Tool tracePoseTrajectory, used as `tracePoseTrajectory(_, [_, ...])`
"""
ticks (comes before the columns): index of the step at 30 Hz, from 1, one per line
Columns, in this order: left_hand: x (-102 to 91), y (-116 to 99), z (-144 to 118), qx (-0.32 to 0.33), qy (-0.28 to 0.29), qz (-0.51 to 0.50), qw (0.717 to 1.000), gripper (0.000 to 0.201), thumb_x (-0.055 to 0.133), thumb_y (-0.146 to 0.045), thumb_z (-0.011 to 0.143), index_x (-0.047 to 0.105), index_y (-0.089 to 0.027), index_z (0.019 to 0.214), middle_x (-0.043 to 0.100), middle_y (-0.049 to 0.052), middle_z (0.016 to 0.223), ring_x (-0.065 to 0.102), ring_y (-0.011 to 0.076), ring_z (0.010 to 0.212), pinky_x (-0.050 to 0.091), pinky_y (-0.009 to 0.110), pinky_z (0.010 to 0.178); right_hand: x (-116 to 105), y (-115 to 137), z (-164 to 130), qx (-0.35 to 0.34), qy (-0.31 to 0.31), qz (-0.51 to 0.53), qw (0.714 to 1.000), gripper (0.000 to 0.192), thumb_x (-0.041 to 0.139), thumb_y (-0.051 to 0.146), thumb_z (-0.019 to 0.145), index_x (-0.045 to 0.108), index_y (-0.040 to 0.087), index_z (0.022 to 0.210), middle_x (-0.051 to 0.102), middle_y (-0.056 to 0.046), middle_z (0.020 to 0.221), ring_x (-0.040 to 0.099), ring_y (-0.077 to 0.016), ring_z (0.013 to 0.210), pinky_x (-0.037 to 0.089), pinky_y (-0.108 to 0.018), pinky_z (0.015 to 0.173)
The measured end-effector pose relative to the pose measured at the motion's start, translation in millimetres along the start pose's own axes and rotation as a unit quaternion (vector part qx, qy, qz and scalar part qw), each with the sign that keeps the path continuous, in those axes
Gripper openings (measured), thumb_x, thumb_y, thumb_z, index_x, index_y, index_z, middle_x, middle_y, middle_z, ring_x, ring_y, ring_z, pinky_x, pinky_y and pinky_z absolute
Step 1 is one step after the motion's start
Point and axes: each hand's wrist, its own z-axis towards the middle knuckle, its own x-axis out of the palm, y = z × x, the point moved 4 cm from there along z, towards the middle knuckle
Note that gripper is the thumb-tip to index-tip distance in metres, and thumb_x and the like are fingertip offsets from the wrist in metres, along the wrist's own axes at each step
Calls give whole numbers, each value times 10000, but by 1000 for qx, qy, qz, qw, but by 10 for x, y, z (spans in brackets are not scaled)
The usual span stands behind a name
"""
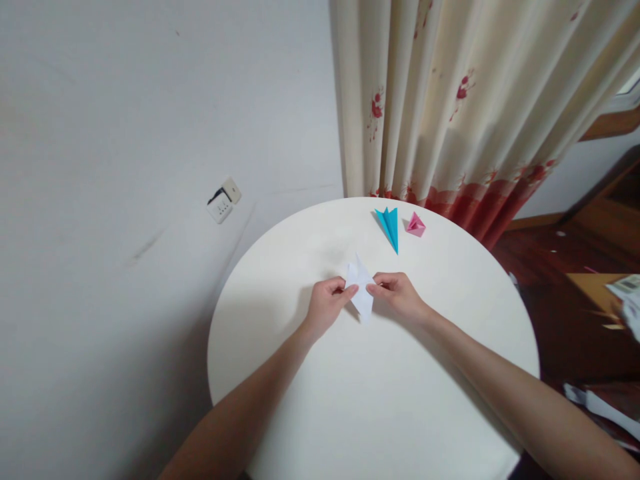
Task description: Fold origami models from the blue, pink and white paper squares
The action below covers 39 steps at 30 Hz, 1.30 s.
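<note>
A folded sheet of white paper (363,305) is held up between both hands, a little above the round table. It has pointed ends at top and bottom. My left hand (327,303) pinches its left edge, thumb on the front face and fingers behind. My right hand (397,293) pinches the right edge in the same way, with the thumb tip on the paper. Beyond the hands lie a blue folded paper plane (390,227) and a small pink folded paper piece (415,225).
The white round table (380,393) stands by a pale wall with a socket (220,207). A cream and red curtain (440,133) hangs behind its far edge. On the right, papers (627,293) lie on a wooden surface above a dark red floor.
</note>
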Motion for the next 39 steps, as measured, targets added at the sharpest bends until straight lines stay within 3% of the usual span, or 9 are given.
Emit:
tracePoseTrajectory(7, [-77,13,21,-3,-61,-1,998,291,723,-405,744,652,-147,628,609,1,611,546,130,584,394,234,560,-243,10,61,16,-121,-24,992,296,681,436,746,692,164,631,655,-26,632,528,-140,604,401,-272,598])
tracePoseTrajectory(10, [-113,4,36,0,-84,11,996,270,707,-379,759,643,-149,633,604,-5,609,536,124,574,382,232,557,-294,10,63,1,-172,-30,985,271,688,432,749,720,165,719,674,-35,667,541,-144,604,416,-274,591])
tracePoseTrajectory(13, [-116,-80,35,54,-93,67,992,240,694,-326,777,634,-158,617,597,-10,629,530,119,605,386,233,592,-258,40,33,-23,-194,-48,979,269,705,420,750,739,167,833,695,-47,749,546,-148,623,428,-278,588])
tracePoseTrajectory(16, [-78,-183,16,116,-83,116,983,219,690,-279,785,639,-168,604,584,-6,655,527,123,642,392,241,626,-183,74,-2,-38,-184,-75,979,291,690,414,782,744,173,937,683,-43,762,527,-144,614,424,-278,575])
tracePoseTrajectory(20, [-34,-226,3,137,-60,122,981,199,699,-263,784,652,-171,614,587,9,690,544,135,669,406,254,647,-114,131,-17,-91,-142,-121,978,244,684,392,810,754,195,936,642,-35,751,516,-148,640,411,-284,590])
tracePoseTrajectory(23, [-35,-199,9,130,-53,116,983,223,707,-277,784,645,-171,598,572,7,686,534,133,670,392,253,638,-102,141,-8,-106,-117,-142,977,210,685,380,815,755,205,908,645,-46,794,521,-152,666,410,-285,597])
tracePoseTrajectory(27, [-28,-135,16,100,-28,76,992,216,694,-328,804,698,-171,656,585,15,710,534,135,684,389,250,633,-96,107,3,-74,-94,-120,986,233,688,386,803,739,205,941,677,-63,901,580,-177,764,437,-283,623])
tracePoseTrajectory(32, [-8,-78,10,56,-18,36,998,247,711,-381,782,711,-163,664,590,16,707,530,131,669,381,242,608,-63,66,3,-23,-57,-85,994,251,651,421,812,728,181,816,690,-40,763,580,-175,701,445,-298,643])
tracePoseTrajectory(39, [-16,-38,18,30,-41,8,999,283,704,-396,783,673,-155,637,560,7,679,503,124,640,369,244,603,-43,45,14,-23,-23,-78,996,256,691,388,774,736,176,909,677,-29,788,567,-160,700,430,-286,646])
